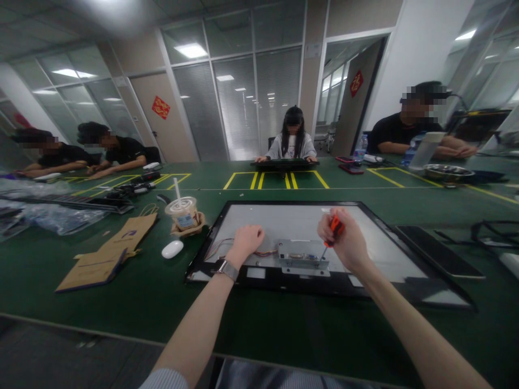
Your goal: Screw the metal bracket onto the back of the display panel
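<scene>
A large flat display panel [377,227] with a black frame and grey back lies on the table in front of me. Near its lower edge sits a metal bracket [305,265] holding a connector board, with thin wires [265,253] running off to the left. My right hand [344,237] is closed around the handle of a red-and-black screwdriver [335,227]. The screwdriver's shaft slants down to the bracket's right end; whether the tip sits in a screw is too small to tell. My left hand [247,240], loosely curled, rests on the panel left of the bracket, beside the wires.
Left of the panel are a white mouse [172,249], a lidded drink cup [181,213] with a straw and a brown paper bag [121,243]. A dark flat slab [438,251] lies to the right. Several people sit around the green table [162,308].
</scene>
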Motion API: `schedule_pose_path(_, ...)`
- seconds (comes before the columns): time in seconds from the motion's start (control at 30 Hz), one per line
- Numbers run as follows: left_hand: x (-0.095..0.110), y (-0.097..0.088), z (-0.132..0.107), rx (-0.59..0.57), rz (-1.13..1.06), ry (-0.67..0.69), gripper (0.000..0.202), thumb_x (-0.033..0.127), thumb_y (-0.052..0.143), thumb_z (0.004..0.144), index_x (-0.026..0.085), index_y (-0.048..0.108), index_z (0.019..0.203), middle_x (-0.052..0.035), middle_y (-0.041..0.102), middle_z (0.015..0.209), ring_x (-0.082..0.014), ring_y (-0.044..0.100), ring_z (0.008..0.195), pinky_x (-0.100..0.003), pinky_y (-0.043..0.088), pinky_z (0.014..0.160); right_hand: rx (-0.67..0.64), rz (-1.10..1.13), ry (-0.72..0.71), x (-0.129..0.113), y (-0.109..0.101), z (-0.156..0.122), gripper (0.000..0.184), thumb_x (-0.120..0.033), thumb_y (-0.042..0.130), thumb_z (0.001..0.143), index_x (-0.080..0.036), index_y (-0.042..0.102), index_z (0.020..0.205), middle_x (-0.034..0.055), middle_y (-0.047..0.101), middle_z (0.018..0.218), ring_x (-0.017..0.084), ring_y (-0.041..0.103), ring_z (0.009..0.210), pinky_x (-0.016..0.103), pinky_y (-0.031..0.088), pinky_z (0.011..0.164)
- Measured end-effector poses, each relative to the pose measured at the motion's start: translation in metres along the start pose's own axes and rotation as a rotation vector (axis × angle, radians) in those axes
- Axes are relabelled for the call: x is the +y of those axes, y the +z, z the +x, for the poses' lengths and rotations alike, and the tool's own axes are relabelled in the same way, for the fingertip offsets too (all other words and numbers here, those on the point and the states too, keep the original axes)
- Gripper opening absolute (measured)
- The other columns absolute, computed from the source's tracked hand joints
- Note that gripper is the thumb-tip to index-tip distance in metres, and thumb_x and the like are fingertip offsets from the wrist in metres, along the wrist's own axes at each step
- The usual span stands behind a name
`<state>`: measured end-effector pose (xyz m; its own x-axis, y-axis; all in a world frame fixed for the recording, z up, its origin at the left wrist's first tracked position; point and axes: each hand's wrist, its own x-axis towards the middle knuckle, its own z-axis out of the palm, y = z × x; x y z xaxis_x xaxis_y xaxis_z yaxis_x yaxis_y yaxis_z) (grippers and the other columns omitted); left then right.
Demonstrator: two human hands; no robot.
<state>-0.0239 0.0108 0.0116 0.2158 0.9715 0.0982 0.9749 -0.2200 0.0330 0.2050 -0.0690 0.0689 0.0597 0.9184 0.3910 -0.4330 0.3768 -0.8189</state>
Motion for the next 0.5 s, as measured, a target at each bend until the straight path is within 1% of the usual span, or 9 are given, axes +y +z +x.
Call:
schedule_pose_path(0.13, 0.001, -0.002, -0.001, -0.001, -0.002, -0.007, 0.033, 0.034, 0.038, 0.096, 0.022, 0.069, 0.099, -0.0095, 0.073, 0.097, -0.0244, 0.068, 0.092, -0.033, 0.046, 0.076, 0.054, -0.084, -0.096, 0.000, -0.006, 0.003, 0.024, -0.036, 0.057, 0.083, -0.024, 0.047, 0.065, -0.0044, 0.044, 0.053, 0.013, 0.040, 0.050, 0.029, 0.033, 0.052)
schedule_pose_path(0.23, 0.002, -0.003, -0.002, -0.004, -0.006, -0.012, 0.034, 0.034, 0.038, 0.097, 0.022, 0.070, 0.098, -0.0092, 0.073, 0.096, -0.0236, 0.068, 0.092, -0.032, 0.046, 0.076, 0.067, -0.085, -0.057, -0.002, -0.010, 0.007, 0.024, -0.037, 0.060, 0.080, -0.024, 0.049, 0.062, -0.0031, 0.044, 0.058, 0.014, 0.041, 0.052, 0.030, 0.034, 0.053)
schedule_pose_path(0.3, 0.002, -0.003, -0.002, -0.003, -0.007, -0.013, 0.033, 0.033, 0.038, 0.097, 0.022, 0.070, 0.097, -0.0095, 0.073, 0.097, -0.0236, 0.068, 0.093, -0.031, 0.046, 0.076, 0.018, -0.038, 0.015, -0.004, -0.010, 0.007, 0.029, -0.038, 0.061, 0.078, -0.024, 0.045, 0.058, -0.0042, 0.039, 0.055, 0.012, 0.034, 0.048, 0.028, 0.029, 0.048)
schedule_pose_path(0.37, 0.002, -0.002, -0.002, -0.003, -0.007, -0.013, 0.033, 0.033, 0.038, 0.097, 0.022, 0.070, 0.098, -0.0099, 0.073, 0.097, -0.0236, 0.068, 0.093, -0.032, 0.046, 0.077, -0.027, 0.013, 0.083, -0.008, -0.009, 0.005, 0.031, -0.038, 0.060, 0.078, -0.024, 0.042, 0.057, -0.0067, 0.031, 0.049, 0.010, 0.024, 0.042, 0.027, 0.020, 0.043)
schedule_pose_path(0.43, 0.002, -0.002, -0.002, -0.004, -0.008, -0.011, 0.033, 0.032, 0.038, 0.097, 0.022, 0.070, 0.098, -0.0101, 0.073, 0.098, -0.0232, 0.068, 0.093, -0.031, 0.046, 0.077, -0.033, 0.047, 0.128, -0.011, -0.008, 0.002, 0.030, -0.039, 0.061, 0.078, -0.025, 0.041, 0.059, -0.0092, 0.025, 0.044, 0.009, 0.014, 0.040, 0.026, 0.014, 0.041)
schedule_pose_path(0.5, 0.001, -0.001, -0.001, -0.003, -0.009, -0.008, 0.034, 0.032, 0.038, 0.097, 0.022, 0.070, 0.099, -0.0100, 0.073, 0.097, -0.0230, 0.068, 0.093, -0.031, 0.046, 0.078, -0.036, 0.071, 0.153, -0.014, -0.006, -0.001, 0.029, -0.041, 0.061, 0.076, -0.026, 0.041, 0.063, -0.0106, 0.023, 0.042, 0.009, 0.010, 0.039, 0.026, 0.012, 0.040)
